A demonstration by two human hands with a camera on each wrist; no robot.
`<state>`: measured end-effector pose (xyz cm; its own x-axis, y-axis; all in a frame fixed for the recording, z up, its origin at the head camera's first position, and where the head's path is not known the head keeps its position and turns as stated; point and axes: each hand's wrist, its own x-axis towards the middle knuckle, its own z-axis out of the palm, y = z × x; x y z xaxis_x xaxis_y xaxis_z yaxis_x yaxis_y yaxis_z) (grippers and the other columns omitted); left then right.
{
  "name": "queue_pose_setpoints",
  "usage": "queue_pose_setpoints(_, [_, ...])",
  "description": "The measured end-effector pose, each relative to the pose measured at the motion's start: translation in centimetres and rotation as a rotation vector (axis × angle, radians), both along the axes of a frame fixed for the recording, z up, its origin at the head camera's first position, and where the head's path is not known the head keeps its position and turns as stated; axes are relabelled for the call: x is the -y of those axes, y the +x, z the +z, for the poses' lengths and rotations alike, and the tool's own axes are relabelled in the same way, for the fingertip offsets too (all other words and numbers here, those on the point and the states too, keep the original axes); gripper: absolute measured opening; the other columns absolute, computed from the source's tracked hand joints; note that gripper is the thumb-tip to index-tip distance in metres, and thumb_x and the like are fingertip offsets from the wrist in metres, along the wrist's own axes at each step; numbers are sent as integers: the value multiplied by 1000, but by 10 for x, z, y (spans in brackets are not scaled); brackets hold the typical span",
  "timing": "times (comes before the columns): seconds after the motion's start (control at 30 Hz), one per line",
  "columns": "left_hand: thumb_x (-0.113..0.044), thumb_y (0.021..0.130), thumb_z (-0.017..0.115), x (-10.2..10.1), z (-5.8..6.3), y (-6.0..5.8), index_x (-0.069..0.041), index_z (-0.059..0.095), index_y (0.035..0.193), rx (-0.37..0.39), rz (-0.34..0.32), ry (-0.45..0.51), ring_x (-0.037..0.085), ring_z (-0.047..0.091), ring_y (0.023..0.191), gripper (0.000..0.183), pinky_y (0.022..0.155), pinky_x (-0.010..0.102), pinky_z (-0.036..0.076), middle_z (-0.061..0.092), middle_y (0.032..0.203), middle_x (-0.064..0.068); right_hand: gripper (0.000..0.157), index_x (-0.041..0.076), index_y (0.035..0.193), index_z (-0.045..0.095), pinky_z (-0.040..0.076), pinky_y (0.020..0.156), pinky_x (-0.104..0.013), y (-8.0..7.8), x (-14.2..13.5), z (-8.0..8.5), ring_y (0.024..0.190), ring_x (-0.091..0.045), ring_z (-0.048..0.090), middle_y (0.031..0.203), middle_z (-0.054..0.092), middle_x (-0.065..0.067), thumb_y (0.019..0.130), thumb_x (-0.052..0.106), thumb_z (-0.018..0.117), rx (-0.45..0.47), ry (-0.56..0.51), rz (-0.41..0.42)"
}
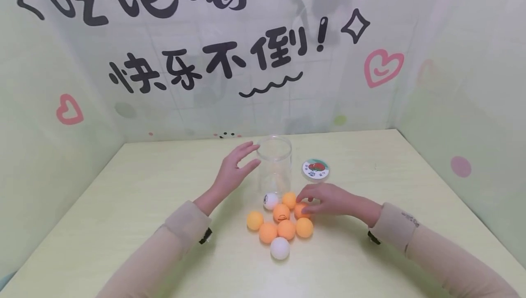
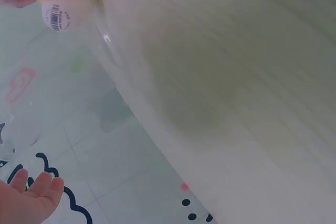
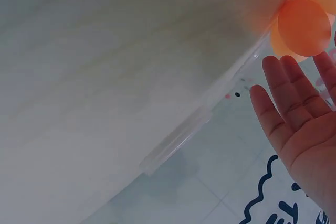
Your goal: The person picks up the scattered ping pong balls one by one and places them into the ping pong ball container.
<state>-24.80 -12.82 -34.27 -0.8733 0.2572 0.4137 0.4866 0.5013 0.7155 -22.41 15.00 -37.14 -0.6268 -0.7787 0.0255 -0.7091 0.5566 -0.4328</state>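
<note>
Several orange ping-pong balls [image 1: 286, 230] and two white ones lie grouped on the table, a printed white ball [image 1: 270, 201] at the back and a plain white ball [image 1: 280, 248] in front. Behind them stands a clear plastic jar [image 1: 274, 170], upright and without its lid. My left hand [image 1: 232, 170] is beside the jar's left side, fingers extended near the rim; contact is unclear. At the group's right edge my right hand [image 1: 330, 198] reaches over an orange ball [image 1: 301, 211]. Its fingers [image 3: 278, 85] look fairly straight in the right wrist view, close to the balls.
A round lid [image 1: 315, 169] with a red picture lies on the table [image 1: 164, 188], right of the jar. White printed sheeting [image 1: 197, 106] with writing and hearts stands behind the table and along both sides.
</note>
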Motion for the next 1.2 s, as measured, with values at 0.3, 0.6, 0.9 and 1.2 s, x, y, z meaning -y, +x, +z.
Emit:
queue_pose_setpoints(0.3, [-24, 87, 63, -5, -6, 0, -8, 45, 129, 110, -33, 27, 33, 44, 124, 48, 98, 49, 38, 44, 137, 12, 26, 13, 107, 64, 47, 75, -24, 5, 3, -5, 84, -8, 53, 100, 61, 5, 85, 27, 65, 106, -2, -5])
queue_pose_setpoints(0.6, [-23, 85, 65, -16, -10, 2, -9, 31, 132, 199, -64, 73, 38, 41, 125, 59, 97, 50, 38, 35, 142, 15, 32, 11, 111, 62, 47, 77, -24, 4, 3, -8, 84, -8, 53, 104, 62, 2, 84, 27, 66, 179, -22, -31])
queue_pose_setpoints(0.9, [-19, 84, 67, -20, -13, 2, -13, 28, 130, 212, -64, 112, 38, 42, 124, 61, 96, 50, 39, 32, 143, 18, 30, 9, 110, 61, 47, 78, -24, 6, 2, -2, 85, -9, 53, 104, 61, 1, 85, 25, 65, 179, -21, -46])
queue_pose_setpoints(1.2, [-19, 83, 68, -19, -15, 4, -13, 29, 131, 193, -56, 124, 38, 43, 123, 61, 95, 48, 42, 34, 142, 18, 24, 6, 107, 61, 49, 77, -28, 1, -2, 14, 85, -12, 55, 101, 62, -1, 85, 17, 64, 43, -56, 0])
